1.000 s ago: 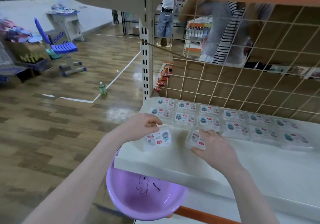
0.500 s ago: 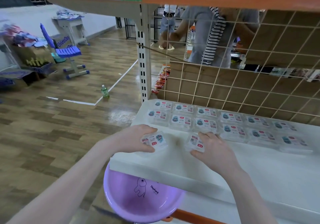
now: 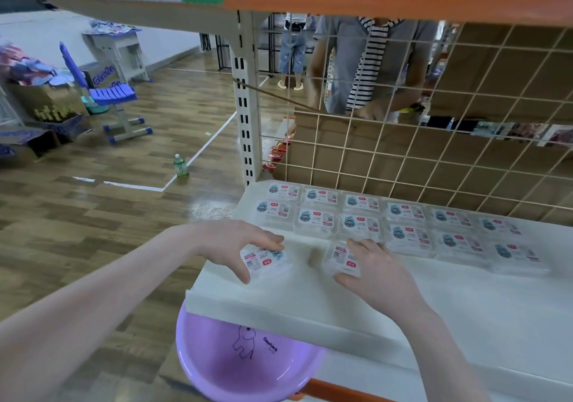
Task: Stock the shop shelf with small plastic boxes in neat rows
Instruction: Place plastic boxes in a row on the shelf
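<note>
Head view: since a second ago my left hand (image 3: pixel 238 243) has lowered its small plastic box (image 3: pixel 266 260) onto the white shelf (image 3: pixel 465 302), thumb and fingers curled round its edges, while my right hand (image 3: pixel 376 273) still grips a second box (image 3: pixel 342 259) just beside it, both in front of the two neat rows of boxes (image 3: pixel 390 218). My fingers cover part of each label, and the print is too small to read. Below the shelf edge a purple basin (image 3: pixel 245 361) is partly hidden. Beyond lie a wooden floor (image 3: pixel 93 215), a blue chair (image 3: pixel 108 97), a green bottle (image 3: pixel 180 165) and the wire grid back panel (image 3: pixel 434 153).
</note>
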{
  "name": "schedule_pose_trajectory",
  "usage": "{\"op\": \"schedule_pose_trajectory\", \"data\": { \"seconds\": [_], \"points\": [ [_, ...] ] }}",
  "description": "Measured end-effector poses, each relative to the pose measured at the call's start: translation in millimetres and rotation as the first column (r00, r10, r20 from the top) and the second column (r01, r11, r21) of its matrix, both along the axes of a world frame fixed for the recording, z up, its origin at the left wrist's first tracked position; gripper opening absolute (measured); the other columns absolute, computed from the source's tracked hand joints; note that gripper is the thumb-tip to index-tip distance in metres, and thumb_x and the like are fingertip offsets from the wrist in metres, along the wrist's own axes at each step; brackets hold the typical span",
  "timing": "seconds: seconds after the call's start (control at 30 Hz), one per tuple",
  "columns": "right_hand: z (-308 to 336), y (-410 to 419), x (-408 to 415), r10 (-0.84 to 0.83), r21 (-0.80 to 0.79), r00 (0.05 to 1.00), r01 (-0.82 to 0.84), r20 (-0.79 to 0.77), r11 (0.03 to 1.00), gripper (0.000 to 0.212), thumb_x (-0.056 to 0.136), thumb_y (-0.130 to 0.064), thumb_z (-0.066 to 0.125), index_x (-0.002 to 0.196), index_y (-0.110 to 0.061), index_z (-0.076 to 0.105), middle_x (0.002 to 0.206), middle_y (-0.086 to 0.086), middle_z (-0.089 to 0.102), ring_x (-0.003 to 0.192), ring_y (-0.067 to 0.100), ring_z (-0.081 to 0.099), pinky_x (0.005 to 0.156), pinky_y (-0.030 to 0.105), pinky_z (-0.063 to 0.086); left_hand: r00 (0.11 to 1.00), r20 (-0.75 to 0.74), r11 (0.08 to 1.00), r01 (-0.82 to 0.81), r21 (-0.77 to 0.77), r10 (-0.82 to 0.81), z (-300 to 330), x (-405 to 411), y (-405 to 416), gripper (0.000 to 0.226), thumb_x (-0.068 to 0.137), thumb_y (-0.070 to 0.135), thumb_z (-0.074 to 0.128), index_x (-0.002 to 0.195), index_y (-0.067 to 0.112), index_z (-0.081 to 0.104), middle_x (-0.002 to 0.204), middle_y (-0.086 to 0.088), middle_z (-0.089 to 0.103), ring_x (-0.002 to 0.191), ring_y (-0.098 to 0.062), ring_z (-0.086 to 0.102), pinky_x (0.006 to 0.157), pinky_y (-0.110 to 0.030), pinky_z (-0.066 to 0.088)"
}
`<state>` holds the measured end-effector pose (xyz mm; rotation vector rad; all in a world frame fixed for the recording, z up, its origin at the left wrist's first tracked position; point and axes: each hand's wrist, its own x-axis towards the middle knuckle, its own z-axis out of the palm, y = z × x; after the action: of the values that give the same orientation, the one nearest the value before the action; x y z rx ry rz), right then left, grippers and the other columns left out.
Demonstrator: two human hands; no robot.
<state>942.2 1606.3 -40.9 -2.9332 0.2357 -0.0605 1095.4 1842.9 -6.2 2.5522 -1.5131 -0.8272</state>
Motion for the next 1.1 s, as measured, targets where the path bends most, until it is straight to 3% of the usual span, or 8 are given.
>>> {"op": "schedule_pose_trajectory", "data": {
  "seconds": [0.2,0.3,0.43,0.63,0.87,0.93,1.03,1.1],
  "points": [
    [-4,-1,0,-0.004,0.007,1.000,0.004,0.016,1.000,0.069,0.085,-0.053,0.051,0.143,-0.021,0.030,0.140,-0.005,0.039,0.128,0.017,0.036,0.103,0.026,0.026,0.991,0.078,0.986,-0.099,-0.136,0.110,-12,-11,3,0.079,0.072,0.051,0.073,0.141,0.038,0.036,0.151,0.024,0.024,0.137,0.006,0.018,0.114,-0.023,0.018],
    [-7,-1,0,-0.007,-0.001,0.999,0.007,0.035,1.000,0.069,0.086,-0.053,0.051,0.143,-0.022,0.029,0.141,-0.006,0.038,0.129,0.016,0.035,0.103,0.025,0.026,0.960,0.201,0.966,-0.154,-0.209,0.197,-18,-25,0,0.079,0.072,0.062,0.067,0.140,0.031,0.041,0.147,0.015,0.033,0.134,-0.002,0.031,0.108,-0.023,0.029],
    [-10,-2,0,-0.005,-0.043,0.998,0.008,0.057,0.999,0.067,0.087,-0.054,0.048,0.143,-0.023,0.028,0.139,-0.007,0.038,0.128,0.014,0.035,0.102,0.023,0.025,0.859,0.382,0.924,-0.233,-0.304,0.342,-29,-48,-5,0.080,0.070,0.074,0.056,0.133,0.026,0.047,0.128,0.010,0.047,0.115,-0.011,0.048,0.087,-0.020,0.034],
    [-14,1,-2,-0.023,-0.090,0.997,0.030,0.075,0.996,0.068,0.088,-0.055,0.046,0.145,-0.024,0.024,0.141,-0.009,0.035,0.129,0.011,0.033,0.102,0.019,0.022,0.671,0.506,0.833,-0.350,-0.428,0.542,-50,-79,-4,0.079,0.076,0.076,0.034,0.132,0.021,0.045,0.122,0.004,0.048,0.114,-0.016,0.045,0.096,-0.024,0.030],
    [-15,-1,0,-0.007,-0.090,0.998,0.012,0.055,0.996,0.069,0.090,-0.053,0.045,0.146,-0.020,0.023,0.143,-0.005,0.034,0.131,0.014,0.032,0.106,0.022,0.019,0.825,0.327,0.841,-0.289,-0.458,0.461,-47,-73,17,0.071,0.084,0.064,0.049,0.140,0.022,0.040,0.139,0.005,0.038,0.128,-0.013,0.034,0.105,-0.024,0.029],
    [-17,-1,1,-0.006,-0.088,0.998,0.012,0.064,0.996,0.069,0.089,-0.053,0.045,0.146,-0.020,0.023,0.143,-0.005,0.034,0.131,0.014,0.032,0.106,0.021,0.019,0.880,0.276,0.859,-0.236,-0.454,0.387,-42,-66,23,0.071,0.084,0.059,0.055,0.142,0.021,0.039,0.149,0.005,0.032,0.136,-0.011,0.027,0.112,-0.022,0.022],
    [-18,-1,0,-0.007,-0.105,0.998,0.015,0.070,0.994,0.069,0.089,-0.054,0.045,0.146,-0.020,0.023,0.143,-0.006,0.034,0.131,0.013,0.032,0.106,0.021,0.019,0.948,0.214,0.916,-0.143,-0.375,0.235,-34,-53,28,0.074,0.083,0.055,0.059,0.146,0.028,0.029,0.151,0.021,0.011,0.139,0.006,0.004,0.109,-0.005,0.003],
    [-19,-1,0,-0.012,-0.113,0.997,0.020,0.071,0.993,0.070,0.089,-0.054,0.045,0.146,-0.020,0.024,0.143,-0.006,0.034,0.132,0.013,0.032,0.106,0.021,0.019,0.964,0.213,0.945,-0.089,-0.313,0.161,-30,-46,26,0.072,0.085,0.054,0.057,0.146,0.031,0.027,0.151,0.022,0.009,0.138,0.009,0.001,0.109,-0.006,0.003]
  ]
}}
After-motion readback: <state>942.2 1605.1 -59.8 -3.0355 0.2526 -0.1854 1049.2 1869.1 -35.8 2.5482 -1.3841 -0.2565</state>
